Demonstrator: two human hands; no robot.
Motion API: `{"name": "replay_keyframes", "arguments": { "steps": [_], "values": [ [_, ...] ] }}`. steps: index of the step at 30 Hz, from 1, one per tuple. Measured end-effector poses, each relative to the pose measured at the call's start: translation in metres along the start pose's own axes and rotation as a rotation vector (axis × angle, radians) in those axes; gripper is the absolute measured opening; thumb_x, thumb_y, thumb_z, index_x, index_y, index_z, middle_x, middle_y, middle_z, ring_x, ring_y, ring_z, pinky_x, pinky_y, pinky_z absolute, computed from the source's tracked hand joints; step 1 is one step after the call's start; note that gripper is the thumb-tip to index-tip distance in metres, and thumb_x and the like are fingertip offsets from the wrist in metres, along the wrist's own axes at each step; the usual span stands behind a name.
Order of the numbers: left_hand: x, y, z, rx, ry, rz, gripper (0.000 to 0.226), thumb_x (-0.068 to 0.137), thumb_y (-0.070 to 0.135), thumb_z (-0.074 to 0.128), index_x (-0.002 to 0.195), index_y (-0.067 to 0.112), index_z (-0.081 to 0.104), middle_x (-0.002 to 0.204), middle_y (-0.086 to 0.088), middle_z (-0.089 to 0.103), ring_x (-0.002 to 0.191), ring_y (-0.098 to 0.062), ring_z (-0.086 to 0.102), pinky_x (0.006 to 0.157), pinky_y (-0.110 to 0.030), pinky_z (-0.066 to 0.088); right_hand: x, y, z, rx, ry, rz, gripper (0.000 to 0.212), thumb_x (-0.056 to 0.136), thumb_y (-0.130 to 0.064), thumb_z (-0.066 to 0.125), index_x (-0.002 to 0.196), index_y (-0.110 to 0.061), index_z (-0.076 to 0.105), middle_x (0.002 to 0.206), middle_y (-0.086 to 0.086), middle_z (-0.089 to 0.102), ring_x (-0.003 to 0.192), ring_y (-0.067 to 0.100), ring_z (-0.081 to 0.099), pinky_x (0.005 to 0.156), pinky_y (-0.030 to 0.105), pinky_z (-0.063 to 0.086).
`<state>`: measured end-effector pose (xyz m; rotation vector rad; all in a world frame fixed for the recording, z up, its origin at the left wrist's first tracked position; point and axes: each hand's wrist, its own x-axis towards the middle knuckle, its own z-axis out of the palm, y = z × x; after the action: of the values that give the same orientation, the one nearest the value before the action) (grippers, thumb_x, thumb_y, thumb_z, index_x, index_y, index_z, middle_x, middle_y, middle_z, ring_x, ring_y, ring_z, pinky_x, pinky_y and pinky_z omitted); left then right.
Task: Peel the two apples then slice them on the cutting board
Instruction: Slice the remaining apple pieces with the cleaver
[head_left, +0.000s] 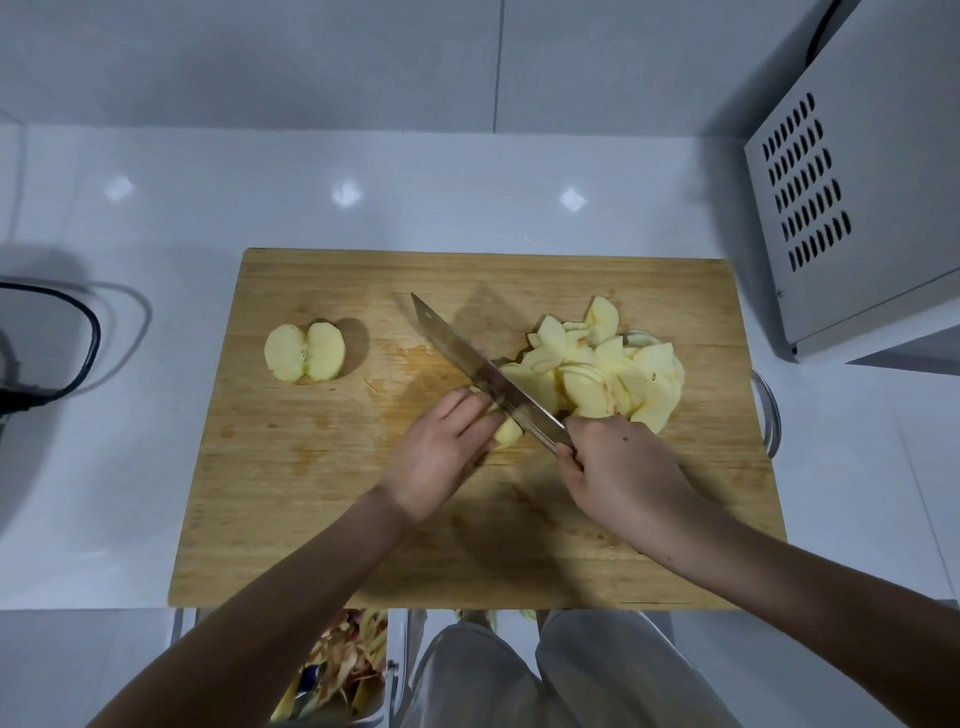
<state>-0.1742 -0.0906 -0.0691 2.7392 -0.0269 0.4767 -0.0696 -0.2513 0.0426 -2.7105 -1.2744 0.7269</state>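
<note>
A wooden cutting board (322, 519) lies on the white counter. A peeled apple half (305, 352) rests cut side up at the board's left. A heap of thin apple slices (608, 371) covers the board's right side. My left hand (441, 452) holds a small peeled apple piece (506, 434) down with curled fingers, mostly hiding it. My right hand (618, 467) grips the handle of a knife (478, 366). Its blade slants up to the left and rests on the piece beside my left fingertips.
A grey metal appliance with vent slots (841, 208) stands at the back right. A black cable (78, 332) loops on the counter at the left. A bin of apple peels (343, 670) sits below the counter's front edge, next to my legs.
</note>
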Motion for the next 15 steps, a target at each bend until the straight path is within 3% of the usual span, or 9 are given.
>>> {"name": "replay_keyframes", "arguments": {
  "steps": [15],
  "values": [
    [0.001, -0.001, 0.000, 0.004, 0.018, 0.016, 0.030, 0.090, 0.022, 0.052, 0.108, 0.005, 0.068, 0.110, -0.014, 0.065, 0.104, -0.024, 0.050, 0.080, -0.035, 0.053, 0.000, 0.001, -0.005, 0.015, -0.036, 0.010, 0.019, 0.097, -0.025, 0.040, 0.095, -0.017, 0.057, 0.063, -0.013, 0.038, 0.052, 0.000, 0.036, 0.045, 0.014, 0.024]
  ]
}}
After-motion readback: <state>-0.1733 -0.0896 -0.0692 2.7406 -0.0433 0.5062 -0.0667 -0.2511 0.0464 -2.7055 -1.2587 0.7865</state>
